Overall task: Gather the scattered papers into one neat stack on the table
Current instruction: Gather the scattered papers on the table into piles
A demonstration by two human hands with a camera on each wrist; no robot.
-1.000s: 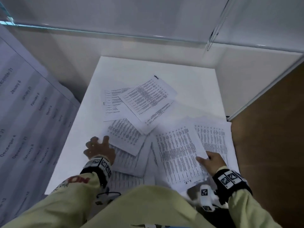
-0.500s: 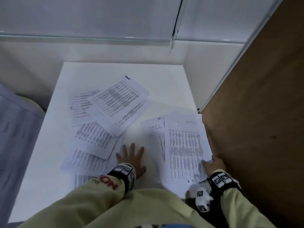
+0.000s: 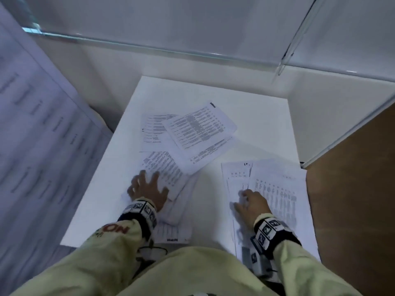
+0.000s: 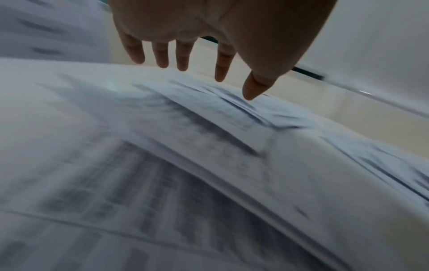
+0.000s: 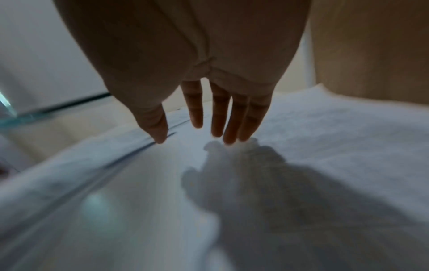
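Printed white papers lie scattered on a white table [image 3: 252,116]. A loose fan of sheets [image 3: 192,133] covers the middle and left; a second bunch [image 3: 282,189] lies along the right edge. My left hand [image 3: 147,186] is spread flat over the near-left sheets [image 4: 209,128], fingers straight and splayed in the left wrist view. My right hand [image 3: 250,201] rests with straight fingers on the left part of the right bunch [image 5: 325,137]. Neither hand grips a sheet.
A glass partition [image 3: 192,50] runs behind the table. A large printed sheet or board [image 3: 38,157] stands close on the left. Brown floor [image 3: 352,199] lies right of the table, and the right bunch overhangs that edge.
My left hand has shifted left from the bare middle of the table onto the near-left sheets. My right hand has moved from the bunch's near right corner to its left part.
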